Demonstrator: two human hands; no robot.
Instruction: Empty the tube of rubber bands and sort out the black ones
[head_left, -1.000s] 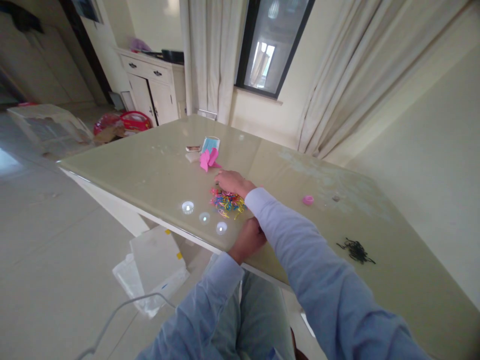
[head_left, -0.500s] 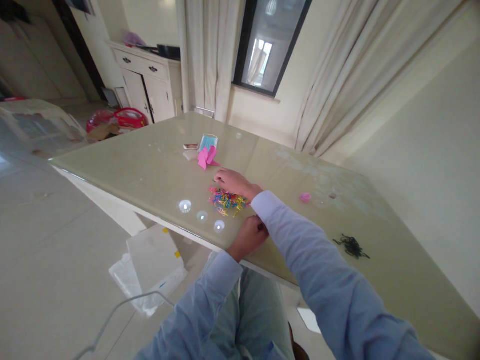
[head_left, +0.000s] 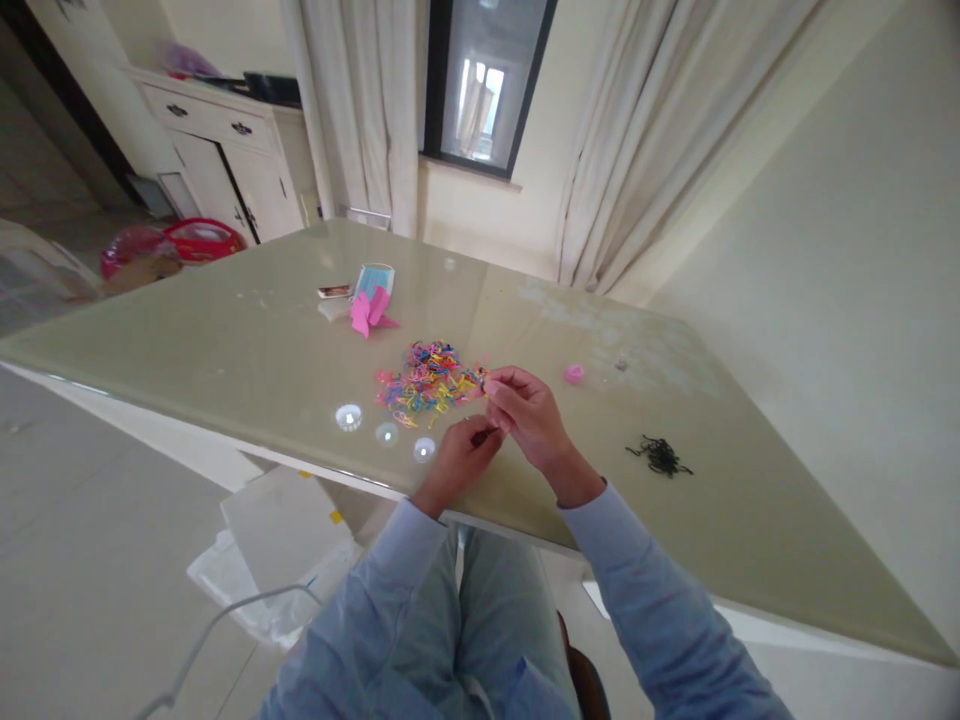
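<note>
A loose pile of small multicoloured elastic bands lies on the glossy table just beyond my hands. My right hand is at the pile's right edge, thumb and forefinger pinched together. What sits in that pinch is too small to make out. Close below it, my left hand is closed near the table's front edge, its fingertips against the right hand's fingers. Something dark shows between the left fingers, but I cannot tell what. To the right lies a small heap of black elastic bands.
Behind the pile are a crumpled pink paper, a blue face mask and a small flat item. A little pink piece lies to the right. White panels lean on the floor below the table's front edge.
My right hand has come back from over the far side of the pile to meet my left hand, uncovering the bands. The whole view has shifted slightly.
</note>
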